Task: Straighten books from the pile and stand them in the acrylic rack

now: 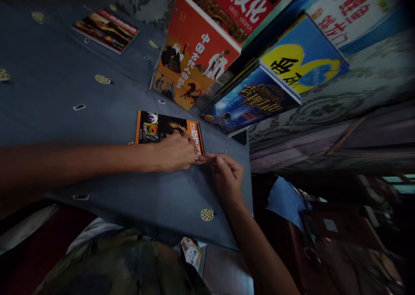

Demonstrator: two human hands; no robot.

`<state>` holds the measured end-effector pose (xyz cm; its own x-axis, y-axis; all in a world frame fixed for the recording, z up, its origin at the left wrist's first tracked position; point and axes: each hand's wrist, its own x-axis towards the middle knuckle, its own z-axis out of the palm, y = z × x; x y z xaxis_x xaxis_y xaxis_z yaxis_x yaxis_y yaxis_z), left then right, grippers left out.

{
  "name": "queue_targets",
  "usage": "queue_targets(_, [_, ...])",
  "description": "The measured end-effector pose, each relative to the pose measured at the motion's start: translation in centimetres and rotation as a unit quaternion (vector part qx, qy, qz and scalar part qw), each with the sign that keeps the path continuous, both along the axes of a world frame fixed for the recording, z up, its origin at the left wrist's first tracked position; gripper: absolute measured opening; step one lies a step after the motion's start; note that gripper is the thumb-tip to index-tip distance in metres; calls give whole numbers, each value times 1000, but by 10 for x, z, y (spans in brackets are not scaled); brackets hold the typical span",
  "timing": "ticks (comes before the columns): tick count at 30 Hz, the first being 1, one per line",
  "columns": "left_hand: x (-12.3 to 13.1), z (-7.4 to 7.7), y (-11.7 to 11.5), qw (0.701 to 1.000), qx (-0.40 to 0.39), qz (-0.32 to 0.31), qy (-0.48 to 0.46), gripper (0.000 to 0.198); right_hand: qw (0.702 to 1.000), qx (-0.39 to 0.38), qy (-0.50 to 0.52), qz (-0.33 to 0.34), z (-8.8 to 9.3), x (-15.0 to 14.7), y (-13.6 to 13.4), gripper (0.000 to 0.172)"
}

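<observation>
A dark-covered book with orange edges and animal pictures [149, 128] lies flat on the table. My left hand [178, 152] reaches across its lower part, fingers curled down at the right-hand edge and covering much of the cover. At the book's lower right corner, my right hand [228, 174] has its thumb and fingers pinched together, their tips meeting those of the left hand. Exactly how the fingertips grip the corner is hard to see in the dim light.
Behind stand several upright books, among them an orange one [197, 53] and a dark blue one [251, 100]. Another book [106, 30] lies flat at the far left of the blue-grey cloth-covered table [119, 98]. A colourful book [191, 254] shows below the front edge.
</observation>
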<state>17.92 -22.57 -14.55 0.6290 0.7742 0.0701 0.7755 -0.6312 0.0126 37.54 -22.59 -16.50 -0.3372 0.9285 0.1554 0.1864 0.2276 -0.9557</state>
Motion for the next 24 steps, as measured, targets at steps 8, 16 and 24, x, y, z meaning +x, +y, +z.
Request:
queue_targets(8, [2,-15,-3,997,69,-40,-15,20,990,12,-7,-139,-20,10,24,38])
queue_targets(16, [2,-16,-2,995,82,-52,13,19,989,52,-80,-117,-13,13,18,41])
queue_targets(24, [3,-9,-3,995,77,-54,27,18,988,45,-72,-126,-18,14,18,42])
